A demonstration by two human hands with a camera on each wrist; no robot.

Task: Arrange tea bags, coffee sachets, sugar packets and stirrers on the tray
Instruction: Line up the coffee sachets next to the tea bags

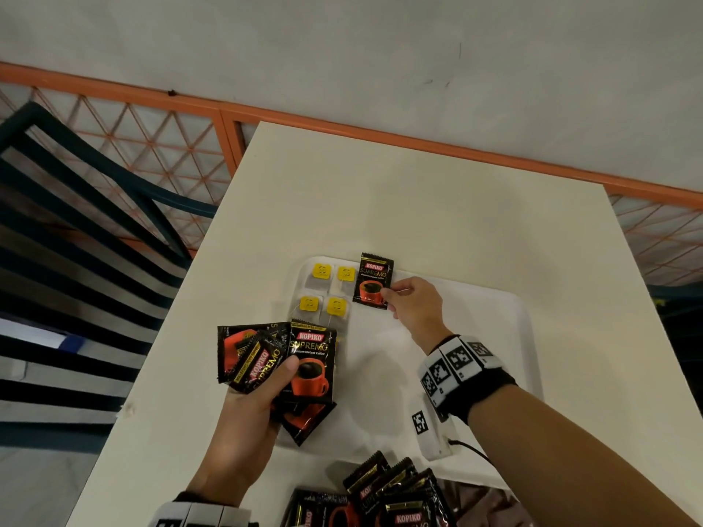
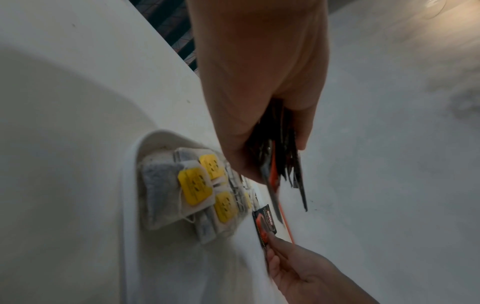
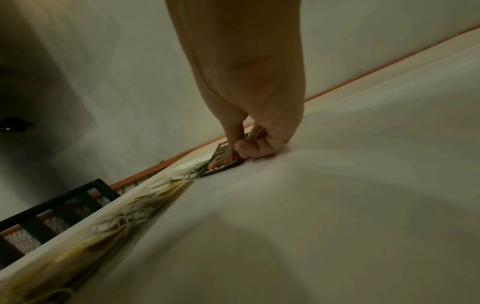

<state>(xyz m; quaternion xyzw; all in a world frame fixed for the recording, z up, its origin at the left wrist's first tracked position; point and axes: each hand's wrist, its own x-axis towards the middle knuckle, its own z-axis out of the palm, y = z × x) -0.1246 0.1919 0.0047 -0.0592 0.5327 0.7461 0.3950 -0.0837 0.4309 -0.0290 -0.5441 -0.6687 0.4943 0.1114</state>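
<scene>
Loose coffee sachets [image 1: 384, 492] lie at the table's [image 1: 437, 207] near edge. Left hand [image 1: 251, 405] grips a fan of sachets [image 1: 274, 359], thumb clamped across them. Beyond its fingers, the white tray [image 1: 525, 336] holds four yellow-tagged tea bags [image 1: 329, 290]. Right hand [image 1: 414, 302] pinches one black sachet [image 1: 373, 281] just beside them, probably touching the tray; bare tray spreads right of those fingers.

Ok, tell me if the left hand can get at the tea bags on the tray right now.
Probably not as it stands: the left hand grips a fan of coffee sachets, so its grip is full. The tea bags lie uncovered just beyond it on the tray.
</scene>
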